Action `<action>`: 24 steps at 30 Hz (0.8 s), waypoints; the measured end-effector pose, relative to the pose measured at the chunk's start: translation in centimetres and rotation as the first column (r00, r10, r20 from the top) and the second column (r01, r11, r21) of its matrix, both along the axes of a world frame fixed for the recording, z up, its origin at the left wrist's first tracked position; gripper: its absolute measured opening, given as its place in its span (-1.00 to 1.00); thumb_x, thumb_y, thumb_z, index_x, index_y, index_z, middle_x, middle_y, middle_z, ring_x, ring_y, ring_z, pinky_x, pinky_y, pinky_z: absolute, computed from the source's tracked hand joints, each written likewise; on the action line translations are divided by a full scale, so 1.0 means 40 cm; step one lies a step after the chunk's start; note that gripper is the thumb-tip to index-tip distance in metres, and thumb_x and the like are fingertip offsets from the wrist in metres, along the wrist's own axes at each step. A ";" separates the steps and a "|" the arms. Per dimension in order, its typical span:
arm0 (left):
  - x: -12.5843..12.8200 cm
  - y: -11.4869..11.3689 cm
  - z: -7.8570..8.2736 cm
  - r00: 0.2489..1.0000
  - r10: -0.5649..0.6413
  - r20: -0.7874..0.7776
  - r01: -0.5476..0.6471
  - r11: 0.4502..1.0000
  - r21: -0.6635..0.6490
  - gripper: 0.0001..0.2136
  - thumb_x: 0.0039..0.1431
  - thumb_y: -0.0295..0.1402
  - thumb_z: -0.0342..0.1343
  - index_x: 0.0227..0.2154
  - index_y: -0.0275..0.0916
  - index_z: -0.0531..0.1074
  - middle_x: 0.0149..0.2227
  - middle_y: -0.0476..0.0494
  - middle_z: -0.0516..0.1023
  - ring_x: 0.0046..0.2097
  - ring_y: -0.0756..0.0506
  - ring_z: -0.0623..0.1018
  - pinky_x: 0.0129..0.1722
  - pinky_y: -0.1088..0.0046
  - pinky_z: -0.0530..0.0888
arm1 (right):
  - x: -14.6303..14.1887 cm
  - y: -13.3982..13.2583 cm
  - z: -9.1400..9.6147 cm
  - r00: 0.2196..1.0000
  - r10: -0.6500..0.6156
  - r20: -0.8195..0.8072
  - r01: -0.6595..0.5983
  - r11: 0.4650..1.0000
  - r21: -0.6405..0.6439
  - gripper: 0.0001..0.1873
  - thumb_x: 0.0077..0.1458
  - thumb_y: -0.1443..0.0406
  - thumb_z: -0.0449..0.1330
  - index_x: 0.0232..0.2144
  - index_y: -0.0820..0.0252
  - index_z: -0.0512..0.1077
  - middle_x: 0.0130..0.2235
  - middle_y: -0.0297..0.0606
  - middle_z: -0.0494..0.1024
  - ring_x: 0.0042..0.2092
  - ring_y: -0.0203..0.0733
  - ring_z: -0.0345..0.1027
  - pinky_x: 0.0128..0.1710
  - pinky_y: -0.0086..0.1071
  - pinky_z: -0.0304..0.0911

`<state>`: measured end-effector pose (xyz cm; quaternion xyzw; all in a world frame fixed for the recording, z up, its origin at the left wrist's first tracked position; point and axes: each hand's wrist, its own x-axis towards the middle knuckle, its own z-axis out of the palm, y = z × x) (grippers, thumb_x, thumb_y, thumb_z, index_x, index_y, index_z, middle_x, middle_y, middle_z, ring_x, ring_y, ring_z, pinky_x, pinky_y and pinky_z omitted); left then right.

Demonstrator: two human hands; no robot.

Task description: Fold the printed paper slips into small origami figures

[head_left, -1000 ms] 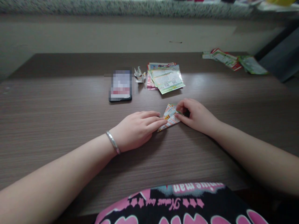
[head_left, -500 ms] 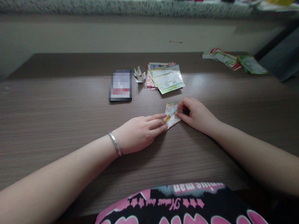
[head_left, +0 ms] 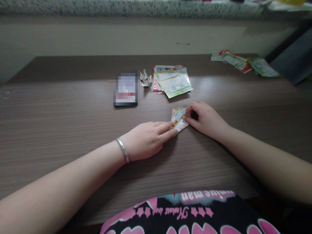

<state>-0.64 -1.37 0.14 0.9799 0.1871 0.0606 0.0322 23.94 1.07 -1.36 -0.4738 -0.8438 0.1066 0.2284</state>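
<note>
A small folded piece of printed paper [head_left: 178,117] lies on the brown wooden table [head_left: 60,123] between my hands. My left hand [head_left: 148,139], with a silver bracelet at the wrist, lies palm down, its fingers held together and pressing the paper's lower left corner flat. My right hand [head_left: 204,119] is curled, its fingertips pinching the paper's right edge. Most of the paper's right part is hidden under those fingers.
A dark phone [head_left: 125,89] lies face up beyond my hands. A small folded paper crane [head_left: 145,78] stands beside a stack of printed leaflets [head_left: 173,82]. More leaflets [head_left: 240,62] lie at the table's far right corner. A pale wall runs behind the table.
My left hand has slid a little to the right along the paper, covering more of its lower corner. My right hand stays on the right edge.
</note>
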 end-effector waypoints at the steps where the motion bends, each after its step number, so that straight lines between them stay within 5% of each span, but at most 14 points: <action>1: 0.001 0.000 0.000 1.000 -0.005 -0.002 0.005 1.000 0.011 -0.59 0.16 -0.52 -0.07 0.10 -0.38 0.31 0.10 -0.34 0.40 0.05 -0.21 0.49 0.00 0.25 0.51 | 0.000 0.001 -0.001 1.000 0.001 0.001 -0.001 1.000 0.001 -0.88 0.05 0.33 0.21 -0.43 0.16 0.29 -0.40 -0.30 0.42 -0.32 -0.18 0.26 -0.32 -0.35 0.13; 24: -0.001 0.006 -0.008 0.996 -0.063 0.063 0.064 0.998 -0.010 -0.59 0.23 -0.51 -0.07 0.13 -0.28 0.30 0.15 -0.17 0.40 0.18 -0.12 0.39 0.19 0.34 0.37 | -0.002 0.008 -0.008 1.000 -0.007 0.015 0.007 1.000 0.006 -0.85 0.05 0.34 0.20 -0.48 0.14 0.28 -0.43 -0.30 0.41 -0.31 -0.16 0.24 -0.29 -0.32 0.14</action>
